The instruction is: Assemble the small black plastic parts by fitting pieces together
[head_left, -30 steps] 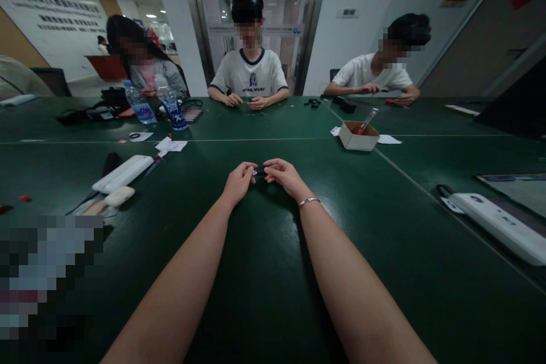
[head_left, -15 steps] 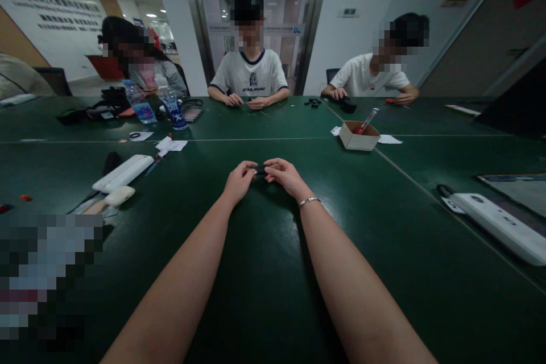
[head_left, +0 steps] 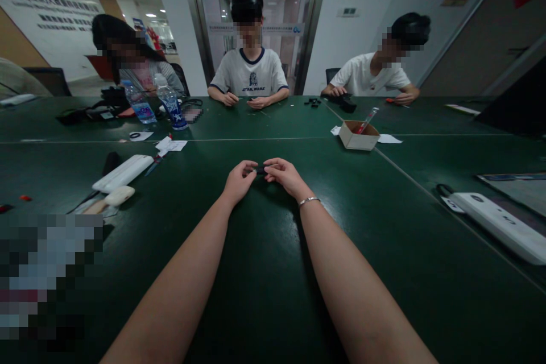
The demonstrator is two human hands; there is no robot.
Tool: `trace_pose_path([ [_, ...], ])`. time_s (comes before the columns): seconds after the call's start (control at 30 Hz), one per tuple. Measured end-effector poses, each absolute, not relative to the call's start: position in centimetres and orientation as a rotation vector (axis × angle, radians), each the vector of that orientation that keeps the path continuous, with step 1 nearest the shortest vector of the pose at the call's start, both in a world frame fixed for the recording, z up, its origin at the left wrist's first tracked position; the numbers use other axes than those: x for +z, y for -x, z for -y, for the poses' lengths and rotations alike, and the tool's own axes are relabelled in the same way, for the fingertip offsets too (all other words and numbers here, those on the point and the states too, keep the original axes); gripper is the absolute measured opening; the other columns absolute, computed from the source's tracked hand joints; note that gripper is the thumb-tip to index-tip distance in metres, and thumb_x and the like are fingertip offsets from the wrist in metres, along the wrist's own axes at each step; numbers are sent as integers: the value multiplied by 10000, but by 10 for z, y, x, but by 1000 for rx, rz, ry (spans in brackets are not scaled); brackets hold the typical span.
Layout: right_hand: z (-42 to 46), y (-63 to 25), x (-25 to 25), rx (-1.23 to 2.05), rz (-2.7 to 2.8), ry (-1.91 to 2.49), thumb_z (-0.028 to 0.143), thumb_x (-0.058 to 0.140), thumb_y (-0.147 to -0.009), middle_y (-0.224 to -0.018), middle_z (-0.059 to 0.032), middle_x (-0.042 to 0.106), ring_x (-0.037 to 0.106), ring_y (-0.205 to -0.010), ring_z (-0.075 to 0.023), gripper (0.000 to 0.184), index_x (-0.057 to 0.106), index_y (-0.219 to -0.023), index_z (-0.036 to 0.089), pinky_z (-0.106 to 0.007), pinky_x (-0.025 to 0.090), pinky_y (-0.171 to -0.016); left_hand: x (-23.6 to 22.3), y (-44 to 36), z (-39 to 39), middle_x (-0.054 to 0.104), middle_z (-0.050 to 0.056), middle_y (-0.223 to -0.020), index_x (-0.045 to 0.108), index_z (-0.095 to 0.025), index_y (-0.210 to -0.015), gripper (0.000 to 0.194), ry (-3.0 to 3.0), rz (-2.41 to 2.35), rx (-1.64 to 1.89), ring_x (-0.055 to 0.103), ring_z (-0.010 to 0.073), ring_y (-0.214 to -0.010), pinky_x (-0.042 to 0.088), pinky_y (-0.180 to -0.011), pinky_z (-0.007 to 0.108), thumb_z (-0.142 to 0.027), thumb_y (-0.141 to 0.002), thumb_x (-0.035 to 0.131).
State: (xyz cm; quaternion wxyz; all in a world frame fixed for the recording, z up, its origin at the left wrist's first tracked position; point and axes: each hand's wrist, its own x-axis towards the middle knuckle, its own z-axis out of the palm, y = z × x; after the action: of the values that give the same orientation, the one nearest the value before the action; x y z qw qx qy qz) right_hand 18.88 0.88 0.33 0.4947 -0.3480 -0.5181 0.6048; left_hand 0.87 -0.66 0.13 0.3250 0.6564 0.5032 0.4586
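Note:
My left hand (head_left: 239,180) and my right hand (head_left: 285,175) meet over the middle of the dark green table (head_left: 264,273). Both pinch a small dark part (head_left: 260,170) between their fingertips, just above the tabletop. The part is too small to name. A thin silver bracelet (head_left: 308,201) circles my right wrist. Both forearms stretch out from the bottom edge of the view.
A small cardboard box (head_left: 358,135) with a red-tipped tool stands at the right. White power strips lie at the left (head_left: 122,173) and right (head_left: 499,227). Two water bottles (head_left: 170,102) stand far left. Three people sit across the table, hands on small parts.
My hands stay almost in place with the small part between them; the fingertips shift slightly. The person at the far left has leaned further left.

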Motion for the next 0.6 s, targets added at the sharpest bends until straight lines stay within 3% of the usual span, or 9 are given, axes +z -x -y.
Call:
trace_pose_path([
  [0.3, -8, -188, 4, 1470, 1235, 853, 253, 840, -651, -693, 1, 673, 646, -596, -97, 327, 665, -912, 164, -182, 535, -547, 9, -12, 10, 676, 50, -985, 673, -182, -998, 284, -1745, -1339, 1224, 609, 157, -832, 499, -814, 320, -125, -732, 592],
  [0.47, -7, -188, 5, 1476, 1231, 857, 252, 837, -657, -675, 6, 664, 641, -591, -97, 319, 662, -909, 167, -182, 534, -543, 2, -9, 7, 673, 47, -974, 674, -197, -1019, 257, -1717, -1317, 1209, 608, 151, -794, 500, -750, 300, -209, -777, 588],
  [0.6, -7, -188, 5, 1474, 1224, 864, 245, 839, -652, -687, 5, 668, 640, -592, -93, 320, 664, -908, 167, -178, 535, -550, 0, -9, 6, 643, 19, -789, 657, -193, -1019, 242, -1647, -1239, 1197, 589, 135, -692, 477, -652, 264, -312, -854, 525],
])
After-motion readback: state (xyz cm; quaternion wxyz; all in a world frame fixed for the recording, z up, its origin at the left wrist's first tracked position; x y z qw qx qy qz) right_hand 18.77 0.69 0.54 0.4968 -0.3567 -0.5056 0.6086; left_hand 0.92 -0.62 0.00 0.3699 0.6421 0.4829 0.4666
